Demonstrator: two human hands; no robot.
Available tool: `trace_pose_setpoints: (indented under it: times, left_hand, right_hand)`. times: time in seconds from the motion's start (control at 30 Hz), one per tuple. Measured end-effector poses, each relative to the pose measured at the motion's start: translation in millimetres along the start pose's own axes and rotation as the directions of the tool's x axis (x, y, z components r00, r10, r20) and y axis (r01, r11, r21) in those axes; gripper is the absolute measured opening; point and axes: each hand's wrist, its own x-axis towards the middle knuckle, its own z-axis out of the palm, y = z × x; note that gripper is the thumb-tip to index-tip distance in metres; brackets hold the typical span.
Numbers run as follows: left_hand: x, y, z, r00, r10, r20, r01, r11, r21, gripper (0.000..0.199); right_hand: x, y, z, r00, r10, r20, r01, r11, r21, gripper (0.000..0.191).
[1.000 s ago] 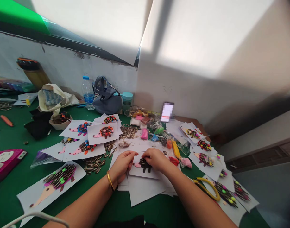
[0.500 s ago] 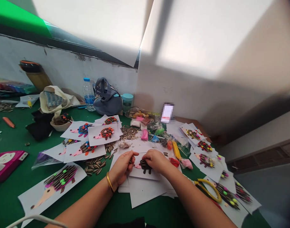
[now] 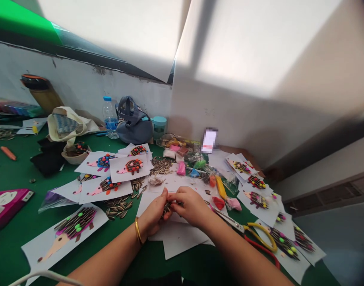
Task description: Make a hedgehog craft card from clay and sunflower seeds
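Striped sunflower seeds [image 3: 167, 207] lie in the curled fingers of my left hand [image 3: 153, 214], which wears a gold bangle. My right hand [image 3: 190, 204] meets it from the right, with thumb and fingers pinched at those seeds. How many seeds the right fingertips grip is hidden. Beneath both hands are white paper sheets [image 3: 182, 240]; the hedgehog picture on the top one is covered by my right hand. Loose sunflower seeds [image 3: 119, 207] are heaped to the left of my left hand.
Finished hedgehog cards [image 3: 71, 234] lie left, with more cards [image 3: 259, 206] at the right. Yellow-and-red-handled scissors [image 3: 261, 238] rest by my right forearm. Bagged coloured clay [image 3: 219, 202], a phone [image 3: 209, 140], a water bottle [image 3: 110, 119] and a grey bag [image 3: 134, 129] stand farther back.
My right hand has moved left from the hedgehog picture to the seeds in my left hand. More of the scissors shows beside my right forearm.
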Motion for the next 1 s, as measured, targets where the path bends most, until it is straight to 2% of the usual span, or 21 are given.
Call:
trace_pose_setpoints:
  times: [0.1,0.23,0.33,0.47,0.63,0.8,1.0]
  left_hand:
    - [-0.5,-0.4,-0.3,0.999,0.032,0.042,-0.034,0.998,0.043,0.063]
    - [-1.9,4.6,1.6,0.998,0.03,0.056,-0.032,0.999,0.024,0.061]
    - [-3.2,7.7,3.6,0.998,0.035,0.055,-0.035,0.999,0.008,0.05]
    - [-3.7,9.1,3.8,0.997,0.027,0.075,-0.026,1.0,-0.014,0.036]
    - [-3.3,9.3,2.0,0.995,0.031,0.091,-0.025,0.998,-0.063,0.033]
    - [-2.9,6.6,1.4,0.996,0.056,0.07,-0.052,0.997,-0.062,0.03]
    - [-1.6,3.3,3.6,0.996,0.069,0.062,-0.07,0.998,0.002,0.034]
  right_hand:
    - [1.4,0.0,4.8,0.999,0.009,0.032,-0.008,0.999,-0.054,0.015]
    - [-0.4,-0.7,1.1,0.997,0.053,0.054,-0.05,0.997,-0.055,0.011]
    - [-3.4,0.3,-2.6,0.996,0.088,-0.02,-0.089,0.996,-0.029,0.012]
    - [-6.0,4.8,-3.5,0.992,0.078,-0.097,-0.075,0.996,0.038,0.011]
    - [-9.9,6.9,0.3,0.969,0.112,-0.221,-0.084,0.987,0.135,0.008]
    - [-19.6,4.4,6.6,0.973,0.033,-0.228,0.005,0.986,0.165,0.01]
    - [-28.6,3.4,11.2,0.954,0.089,-0.286,-0.052,0.99,0.134,0.009]
